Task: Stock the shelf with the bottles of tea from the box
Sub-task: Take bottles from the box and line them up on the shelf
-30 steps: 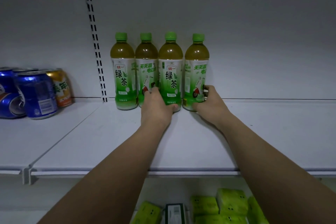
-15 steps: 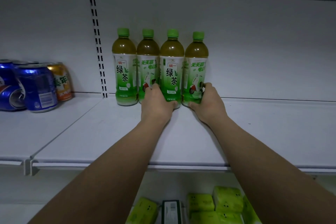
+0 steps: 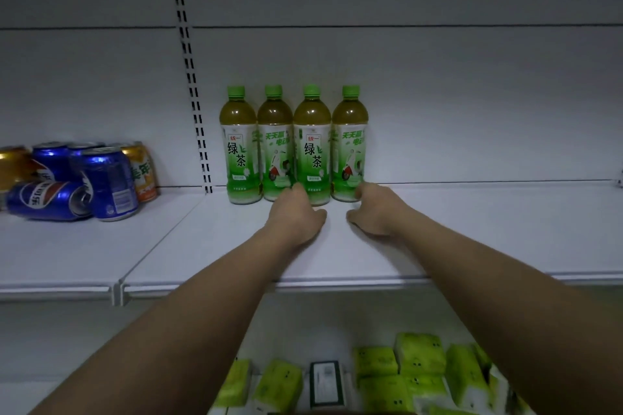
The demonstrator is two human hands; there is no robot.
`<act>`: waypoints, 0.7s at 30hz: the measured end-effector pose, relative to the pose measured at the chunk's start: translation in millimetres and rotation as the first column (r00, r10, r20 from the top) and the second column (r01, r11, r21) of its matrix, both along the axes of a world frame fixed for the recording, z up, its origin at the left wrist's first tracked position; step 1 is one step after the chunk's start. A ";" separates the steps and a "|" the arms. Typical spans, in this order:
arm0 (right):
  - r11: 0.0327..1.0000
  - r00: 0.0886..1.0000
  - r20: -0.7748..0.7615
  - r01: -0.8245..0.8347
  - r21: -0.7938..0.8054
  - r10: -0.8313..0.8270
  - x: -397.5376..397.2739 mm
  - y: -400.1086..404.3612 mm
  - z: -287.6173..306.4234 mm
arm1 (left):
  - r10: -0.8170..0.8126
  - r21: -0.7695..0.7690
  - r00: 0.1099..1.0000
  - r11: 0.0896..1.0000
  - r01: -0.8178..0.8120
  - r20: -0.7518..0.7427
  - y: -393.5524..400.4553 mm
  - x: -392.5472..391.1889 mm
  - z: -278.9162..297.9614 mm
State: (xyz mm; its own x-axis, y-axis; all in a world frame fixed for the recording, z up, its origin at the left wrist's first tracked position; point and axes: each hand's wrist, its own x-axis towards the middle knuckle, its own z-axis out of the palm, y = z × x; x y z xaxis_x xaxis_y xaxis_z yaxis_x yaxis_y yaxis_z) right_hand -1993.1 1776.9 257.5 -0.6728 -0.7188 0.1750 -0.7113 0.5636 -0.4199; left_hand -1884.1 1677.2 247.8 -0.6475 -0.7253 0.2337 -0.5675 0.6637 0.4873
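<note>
Several green-tea bottles (image 3: 312, 145) with green caps stand upright in a tight row at the back of the white shelf (image 3: 472, 229), against the rear panel. My left hand (image 3: 296, 214) hovers low in front of the two middle bottles, fingers loosely curled and holding nothing; its fingertips are at the bottles' bases. My right hand (image 3: 374, 212) sits just in front of the rightmost bottle (image 3: 350, 145), also with nothing in it, fingertips close to its base. The box is out of view.
Blue and orange drink cans (image 3: 108, 182) crowd the neighbouring shelf section on the left, one lying on its side. A slotted upright (image 3: 194, 94) divides the sections. Green packets (image 3: 418, 360) and a dark box (image 3: 327, 384) lie on the shelf below.
Both hands have let go of the bottles they gripped and drawn back slightly toward me. The view has pulled back and tilted, so the bottles look farther away.
</note>
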 end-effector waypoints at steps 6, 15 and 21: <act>0.987 0.993 -0.015 -0.114 0.118 0.116 44.7 54.1 32.2 | -0.110 -0.027 0.981 0.993 0.115 0.160 43.9 43.7 24.7; 0.976 0.977 0.007 -0.214 0.040 0.214 102.5 129.0 46.0 | -0.239 -0.067 0.963 0.966 0.248 0.123 111.6 112.8 40.1; 0.976 0.970 0.109 -0.218 0.010 0.215 135.4 178.0 -6.2 | -0.311 0.045 0.935 0.950 0.308 0.168 158.9 168.7 -18.0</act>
